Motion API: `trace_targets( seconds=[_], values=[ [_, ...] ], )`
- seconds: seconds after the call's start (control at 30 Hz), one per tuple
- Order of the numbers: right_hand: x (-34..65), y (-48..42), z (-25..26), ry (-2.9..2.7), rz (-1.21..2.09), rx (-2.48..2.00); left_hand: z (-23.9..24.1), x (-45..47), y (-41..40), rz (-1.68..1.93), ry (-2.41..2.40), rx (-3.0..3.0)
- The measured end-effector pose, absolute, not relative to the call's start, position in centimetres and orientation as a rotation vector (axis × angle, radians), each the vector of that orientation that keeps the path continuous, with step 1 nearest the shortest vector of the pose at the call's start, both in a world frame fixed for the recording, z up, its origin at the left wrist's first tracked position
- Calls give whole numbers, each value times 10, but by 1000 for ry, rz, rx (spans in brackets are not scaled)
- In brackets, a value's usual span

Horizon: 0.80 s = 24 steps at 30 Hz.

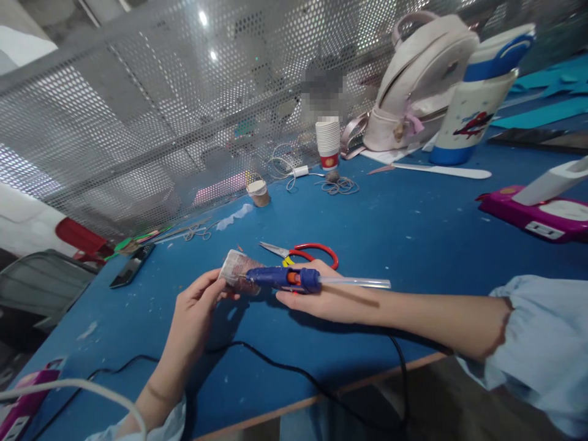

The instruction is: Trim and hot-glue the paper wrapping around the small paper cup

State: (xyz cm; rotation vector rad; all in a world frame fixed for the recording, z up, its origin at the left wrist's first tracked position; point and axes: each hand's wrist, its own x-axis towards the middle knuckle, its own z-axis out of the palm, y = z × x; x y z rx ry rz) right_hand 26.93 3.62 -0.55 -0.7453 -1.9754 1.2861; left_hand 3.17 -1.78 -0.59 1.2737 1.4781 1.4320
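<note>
My right hand [321, 299] is wrapped round a blue hot glue gun [275, 277], with a clear glue stick [358, 282] jutting from its back end. The gun's nozzle points left and meets, or nearly meets, a small greyish-brown piece with print-like marks [233, 267]; its exact kind I cannot make out. Between thumb and fingers, my left hand [202, 300] pinches that piece by its left edge. Just behind the gun lie scissors [316, 247] with red and yellow handles, partly covered by my right hand.
A black cord [275, 362] runs along the front edge. Power strips [537, 214] lie right and front left. Behind stand stacked paper cups [327, 144], a small lidded cup [258, 193], a backpack [413, 92] and a bottle [475, 104]. A phone [132, 267] lies left; a perforated metal screen [184, 104] rises behind.
</note>
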Motion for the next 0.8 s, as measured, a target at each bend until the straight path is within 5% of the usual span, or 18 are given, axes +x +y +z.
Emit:
trace_targets(
  seconds=[0.8],
  values=[
    [266,37,-22,-2195,826,-580,1,53,-19,1466,1430,1062]
  ],
)
